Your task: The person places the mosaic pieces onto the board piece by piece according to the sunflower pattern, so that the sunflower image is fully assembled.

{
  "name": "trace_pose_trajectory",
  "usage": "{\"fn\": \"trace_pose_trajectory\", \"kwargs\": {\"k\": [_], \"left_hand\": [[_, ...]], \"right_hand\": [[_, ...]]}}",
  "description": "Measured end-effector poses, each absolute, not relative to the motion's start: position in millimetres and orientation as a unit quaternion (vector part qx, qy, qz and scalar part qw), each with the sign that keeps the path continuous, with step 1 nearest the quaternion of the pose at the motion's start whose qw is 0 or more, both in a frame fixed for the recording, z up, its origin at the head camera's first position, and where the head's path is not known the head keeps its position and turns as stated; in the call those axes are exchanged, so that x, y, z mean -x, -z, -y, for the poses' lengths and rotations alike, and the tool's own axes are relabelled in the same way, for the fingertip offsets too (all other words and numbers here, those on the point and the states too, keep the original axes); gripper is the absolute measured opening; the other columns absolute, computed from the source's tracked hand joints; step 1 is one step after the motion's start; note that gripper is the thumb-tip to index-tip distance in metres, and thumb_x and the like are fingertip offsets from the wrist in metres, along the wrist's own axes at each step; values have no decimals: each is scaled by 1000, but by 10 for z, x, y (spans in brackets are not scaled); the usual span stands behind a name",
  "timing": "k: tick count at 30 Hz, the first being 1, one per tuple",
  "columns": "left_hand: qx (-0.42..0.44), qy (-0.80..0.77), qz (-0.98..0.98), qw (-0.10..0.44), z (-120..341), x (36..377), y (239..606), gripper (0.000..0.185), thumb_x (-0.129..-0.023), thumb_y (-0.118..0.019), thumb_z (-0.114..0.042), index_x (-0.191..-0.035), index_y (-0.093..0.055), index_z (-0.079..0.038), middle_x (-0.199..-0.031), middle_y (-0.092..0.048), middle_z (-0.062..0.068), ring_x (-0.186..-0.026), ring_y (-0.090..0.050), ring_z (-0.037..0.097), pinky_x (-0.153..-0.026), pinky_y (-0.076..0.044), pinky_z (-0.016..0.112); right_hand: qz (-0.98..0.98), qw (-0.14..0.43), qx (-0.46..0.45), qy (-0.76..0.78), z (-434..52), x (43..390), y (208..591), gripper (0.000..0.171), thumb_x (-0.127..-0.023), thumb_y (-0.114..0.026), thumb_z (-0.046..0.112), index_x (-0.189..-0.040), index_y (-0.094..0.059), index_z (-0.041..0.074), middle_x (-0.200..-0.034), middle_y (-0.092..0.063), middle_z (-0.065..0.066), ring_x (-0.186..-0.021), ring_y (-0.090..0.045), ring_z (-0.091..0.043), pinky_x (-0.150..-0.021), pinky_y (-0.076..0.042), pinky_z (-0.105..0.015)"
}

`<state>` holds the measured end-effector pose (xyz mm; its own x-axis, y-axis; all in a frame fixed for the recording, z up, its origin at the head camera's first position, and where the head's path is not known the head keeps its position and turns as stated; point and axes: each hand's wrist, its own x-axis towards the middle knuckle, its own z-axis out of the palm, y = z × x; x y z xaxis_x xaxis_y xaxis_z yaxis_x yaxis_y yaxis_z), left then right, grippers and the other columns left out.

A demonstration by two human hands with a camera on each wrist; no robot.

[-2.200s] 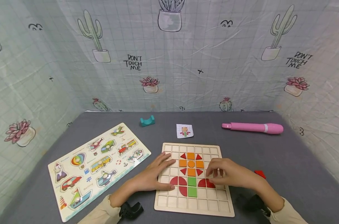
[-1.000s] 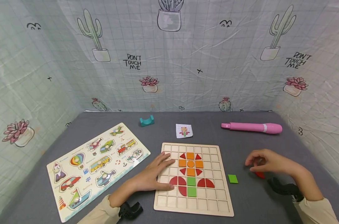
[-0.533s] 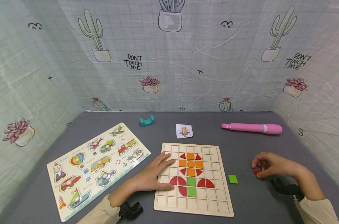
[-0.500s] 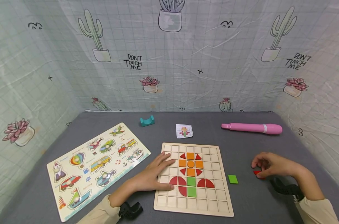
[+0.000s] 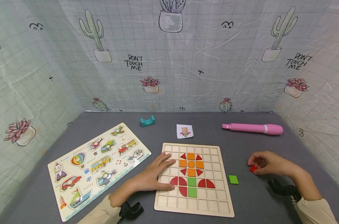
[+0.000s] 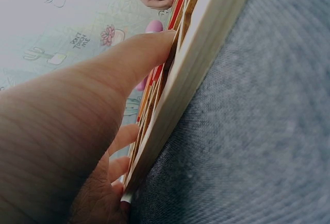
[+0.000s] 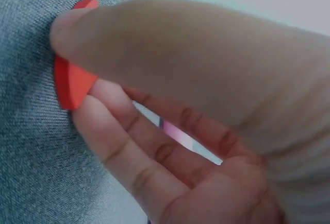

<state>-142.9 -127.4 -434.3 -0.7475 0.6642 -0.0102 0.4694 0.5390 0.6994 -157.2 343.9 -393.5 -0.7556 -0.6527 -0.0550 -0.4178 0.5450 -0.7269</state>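
Observation:
My left hand lies on the left edge of a wooden grid board, fingers spread. Set in the board's cells are orange squares, an orange circle, red triangles, red quarter-circles and two green squares. Off to the right of the board, my right hand pinches a red quarter-circle tile between thumb and fingertips. In the right wrist view its curved edge faces the grey cloth; whether it touches the cloth I cannot tell. A loose green square tile lies between board and right hand.
A vehicle peg puzzle lies at the left. Behind the board is a small pattern card, with a teal curved block left of it. A pink microphone-shaped stick lies at the back right.
My right hand has left the board and moved right over the cloth, where it has taken hold of the red tile. The green tile has come into view. My left hand stays put.

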Motion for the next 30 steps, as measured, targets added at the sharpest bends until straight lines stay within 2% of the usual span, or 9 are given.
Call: {"fn": "trace_pose_trajectory", "kwargs": {"k": [3,10,30], "left_hand": [[-327,-351,-867,138,1275,1427,4342,84,-81,-75,-48,-150,-38,-18,-162,-16,5,-151,-1,27,-112,-18,64],[-335,-348,-865,136,1258,1440,4344,85,-81,-75,-48,-150,-38,-19,-162,-16,5,-151,-1,28,-112,-19,64],[-334,-347,-865,137,1273,1431,4353,85,-81,-75,-48,-151,-37,-18,-162,-16,5,-151,-1,28,-111,-18,65]], "right_hand": [[-869,136,320,352,-3433,1576,3955,21,-80,-76,-2,-96,-62,-4,-86,-62,0,-75,-57,-3,-63,-51,-22],[-878,119,323,333,-3432,1564,3964,19,-78,-77,-4,-92,-64,-4,-80,-61,-1,-71,-53,-1,-59,-49,-22],[-871,51,375,313,-3144,1571,3966,17,-80,-78,1,-92,-68,5,-85,-60,-1,-71,-55,-3,-58,-51,-23]]}}
